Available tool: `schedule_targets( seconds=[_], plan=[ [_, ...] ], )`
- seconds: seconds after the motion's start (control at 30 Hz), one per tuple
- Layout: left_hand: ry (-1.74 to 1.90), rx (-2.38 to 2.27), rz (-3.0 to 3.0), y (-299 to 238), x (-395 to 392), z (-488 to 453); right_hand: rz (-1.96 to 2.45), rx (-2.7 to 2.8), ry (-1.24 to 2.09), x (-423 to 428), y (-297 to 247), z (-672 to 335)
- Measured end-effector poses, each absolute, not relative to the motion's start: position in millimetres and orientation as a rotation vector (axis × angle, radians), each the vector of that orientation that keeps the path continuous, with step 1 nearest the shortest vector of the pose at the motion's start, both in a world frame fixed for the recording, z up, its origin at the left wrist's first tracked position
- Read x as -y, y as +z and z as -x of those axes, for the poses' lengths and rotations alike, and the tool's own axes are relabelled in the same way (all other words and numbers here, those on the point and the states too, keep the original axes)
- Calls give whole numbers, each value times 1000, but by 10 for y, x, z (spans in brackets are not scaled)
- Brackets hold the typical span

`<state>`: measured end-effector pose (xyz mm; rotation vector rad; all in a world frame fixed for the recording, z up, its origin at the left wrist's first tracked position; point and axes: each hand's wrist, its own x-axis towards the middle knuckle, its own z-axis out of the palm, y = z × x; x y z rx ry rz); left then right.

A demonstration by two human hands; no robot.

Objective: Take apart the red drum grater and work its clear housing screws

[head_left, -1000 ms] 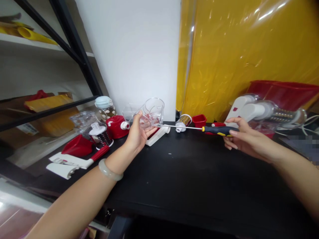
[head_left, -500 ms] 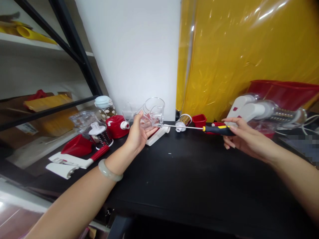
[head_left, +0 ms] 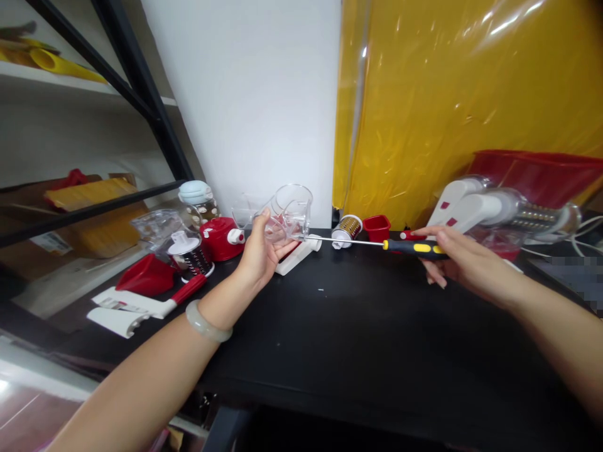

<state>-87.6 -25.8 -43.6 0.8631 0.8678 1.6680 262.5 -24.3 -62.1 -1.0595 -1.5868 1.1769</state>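
Observation:
My left hand, a pale bangle on its wrist, is closed around a clear plastic grater housing above the dark table. My right hand grips the end of a black and yellow screwdriver between thumb and fingers. Its long metal shaft runs level to the left, and the tip meets the lower right edge of the clear housing. What the tip bears on is too small to make out. Behind the shaft lie a drum grater and a small red cup. A white handle part lies behind my left hand.
To the left sit a red suction base, another grater drum, a red hopper, a white and red handle and a jar with a pale blue lid. White graters and a red bin stand right.
The screwdriver handle has turned, so its yellow patches now face me. My right fingers have shifted along its end. My left hand and the clear housing stay almost still.

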Motion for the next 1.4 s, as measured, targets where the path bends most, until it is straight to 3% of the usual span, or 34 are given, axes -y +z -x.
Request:
schedule_targets(
  seconds=[0.13,0.37,0.63,0.9,1.17,1.4],
  plan=[
    [1676,-867,-832,-434,246,884,908,1598,1200,265,-610,-2636],
    [1671,-861,-872,-435,274,852,1284,1697,997,195,-618,-2665],
    [1670,-865,-849,-436,254,878,926,1620,1216,263,-640,-2686],
    [1667,-861,-889,-432,277,865,1274,1740,1078,204,-635,-2630],
    [1682,-879,-876,-437,266,881,988,1538,1370,253,-654,-2659],
    [1673,-864,-878,-419,280,877,1130,1715,1244,200,-666,-2682]
  ],
)
